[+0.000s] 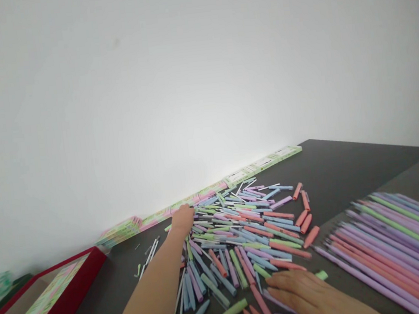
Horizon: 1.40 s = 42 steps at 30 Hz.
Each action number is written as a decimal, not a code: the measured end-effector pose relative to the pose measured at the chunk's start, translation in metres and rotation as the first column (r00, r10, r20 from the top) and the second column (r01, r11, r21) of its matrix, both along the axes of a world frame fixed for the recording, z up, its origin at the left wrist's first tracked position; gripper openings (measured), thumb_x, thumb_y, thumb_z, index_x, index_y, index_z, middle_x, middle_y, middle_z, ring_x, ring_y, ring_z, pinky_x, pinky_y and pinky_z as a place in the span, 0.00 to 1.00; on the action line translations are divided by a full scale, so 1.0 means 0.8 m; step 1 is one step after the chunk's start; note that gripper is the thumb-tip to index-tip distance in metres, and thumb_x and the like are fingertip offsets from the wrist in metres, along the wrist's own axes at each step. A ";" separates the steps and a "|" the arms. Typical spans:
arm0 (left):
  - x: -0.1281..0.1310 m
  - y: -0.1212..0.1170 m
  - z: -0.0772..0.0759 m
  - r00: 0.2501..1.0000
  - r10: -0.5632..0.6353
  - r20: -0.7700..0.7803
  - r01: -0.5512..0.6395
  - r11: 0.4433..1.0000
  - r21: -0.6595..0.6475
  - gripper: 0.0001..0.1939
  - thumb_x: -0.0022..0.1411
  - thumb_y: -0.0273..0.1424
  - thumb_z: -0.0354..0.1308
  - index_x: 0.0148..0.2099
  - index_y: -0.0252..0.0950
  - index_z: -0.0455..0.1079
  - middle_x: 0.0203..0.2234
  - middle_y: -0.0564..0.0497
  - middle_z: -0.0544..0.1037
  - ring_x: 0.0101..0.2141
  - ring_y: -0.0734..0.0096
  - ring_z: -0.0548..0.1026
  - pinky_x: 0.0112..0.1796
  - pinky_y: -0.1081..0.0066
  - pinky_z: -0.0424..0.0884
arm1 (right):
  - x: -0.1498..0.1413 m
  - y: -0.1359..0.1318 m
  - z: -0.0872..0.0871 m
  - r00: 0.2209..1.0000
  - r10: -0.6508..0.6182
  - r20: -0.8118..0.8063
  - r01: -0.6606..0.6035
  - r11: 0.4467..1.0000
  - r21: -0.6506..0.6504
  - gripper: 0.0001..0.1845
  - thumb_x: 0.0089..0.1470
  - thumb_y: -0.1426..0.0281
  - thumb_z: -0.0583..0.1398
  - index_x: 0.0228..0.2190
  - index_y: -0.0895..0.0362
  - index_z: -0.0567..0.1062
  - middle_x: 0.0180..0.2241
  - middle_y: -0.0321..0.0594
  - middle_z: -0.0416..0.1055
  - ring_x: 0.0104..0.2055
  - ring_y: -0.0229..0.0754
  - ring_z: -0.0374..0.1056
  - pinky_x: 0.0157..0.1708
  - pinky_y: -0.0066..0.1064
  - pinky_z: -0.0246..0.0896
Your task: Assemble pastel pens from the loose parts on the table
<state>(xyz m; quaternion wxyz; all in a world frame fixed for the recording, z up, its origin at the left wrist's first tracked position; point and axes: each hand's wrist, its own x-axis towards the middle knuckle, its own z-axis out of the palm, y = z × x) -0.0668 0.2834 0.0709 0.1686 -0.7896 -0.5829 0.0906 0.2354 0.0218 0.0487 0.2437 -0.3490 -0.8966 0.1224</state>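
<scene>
A wide heap of pastel pen parts (236,224), caps and short barrels in blue, purple, green and coral, spreads over the dark table. My left hand (183,220) reaches to the heap's far left edge, close to the row of boxes. Its fingers are curled, and whatever they hold is hidden. At the near right of the heap, my right hand (304,292) lies palm down with its fingers stretched out over several pieces. A green cap (321,275) is just beyond its knuckles. Several loose coral caps (306,223) form a curved line at the heap's right edge.
Long pastel pens (394,247) lie side by side at the right. Flat printed boxes (263,163) line the wall. A red-edged box (77,293) with cartons inside stands at the left. Thin white sticks (150,254) lie left of the heap. The table (339,162) meets the white wall.
</scene>
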 end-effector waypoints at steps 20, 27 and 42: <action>0.012 -0.035 0.031 0.974 -0.002 0.225 0.013 0.999 -0.044 0.10 0.63 0.33 0.55 0.45 0.34 0.69 0.44 0.48 0.73 0.44 0.62 0.71 0.45 0.55 0.68 | 0.004 -0.006 -0.002 0.991 -0.072 -0.113 0.075 0.997 0.018 0.33 0.57 0.60 0.56 0.62 0.46 0.52 0.58 0.41 0.63 0.58 0.49 0.60 0.57 0.39 0.56; 0.067 -0.133 0.076 0.652 0.006 0.758 0.133 0.983 -0.122 0.06 0.59 0.31 0.52 0.36 0.35 0.67 0.29 0.54 0.72 0.33 0.69 0.71 0.36 0.70 0.66 | 0.005 0.007 -0.003 0.926 -0.246 -0.288 0.163 0.945 -0.282 0.31 0.58 0.67 0.53 0.61 0.55 0.52 0.61 0.50 0.56 0.60 0.48 0.56 0.59 0.45 0.52; 0.120 -0.378 0.020 0.261 0.278 0.924 0.202 0.921 -0.334 0.11 0.52 0.33 0.55 0.39 0.36 0.65 0.27 0.54 0.70 0.30 0.69 0.69 0.33 0.70 0.64 | -0.003 -0.035 0.020 0.915 -0.169 -0.367 -0.015 0.893 -0.450 0.07 0.60 0.68 0.51 0.38 0.55 0.67 0.27 0.33 0.66 0.28 0.38 0.63 0.29 0.28 0.58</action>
